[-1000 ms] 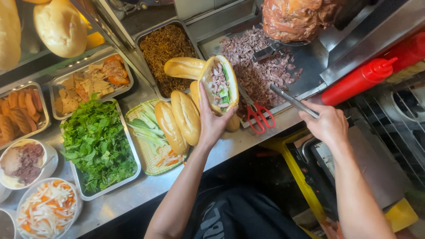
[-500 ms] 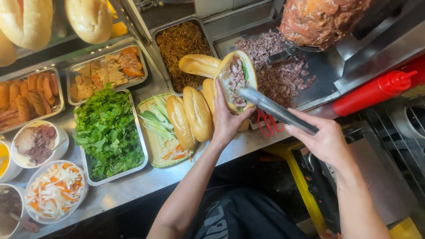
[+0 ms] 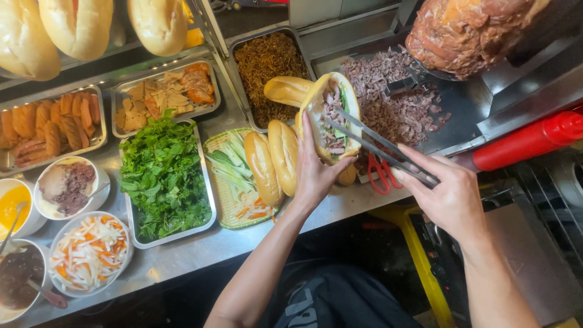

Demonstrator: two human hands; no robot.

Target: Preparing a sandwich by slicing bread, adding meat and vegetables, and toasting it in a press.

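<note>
My left hand [image 3: 314, 167] holds a split bread roll [image 3: 331, 118] upright, filled with chopped meat and a few greens. My right hand [image 3: 446, 194] grips metal tongs [image 3: 379, 146] whose tips reach into the roll's filling. Just behind the roll lies a pile of chopped meat [image 3: 395, 106] on a dark metal tray [image 3: 461, 121], under a large block of roasted meat [image 3: 470, 33].
Two whole rolls [image 3: 273, 161] rest on a woven tray with cucumber strips [image 3: 228, 170]. Left of it stand a tray of green herbs [image 3: 161, 176], a bowl of pickled shreds [image 3: 90, 254], sauce bowls [image 3: 18, 273], sausages [image 3: 48, 124]. Red scissors [image 3: 382, 176] and a red squeeze bottle [image 3: 528, 143] sit right.
My right hand brought the tongs from the right side up to the roll, and their tips now sit inside the filling. The left hand kept holding the roll.
</note>
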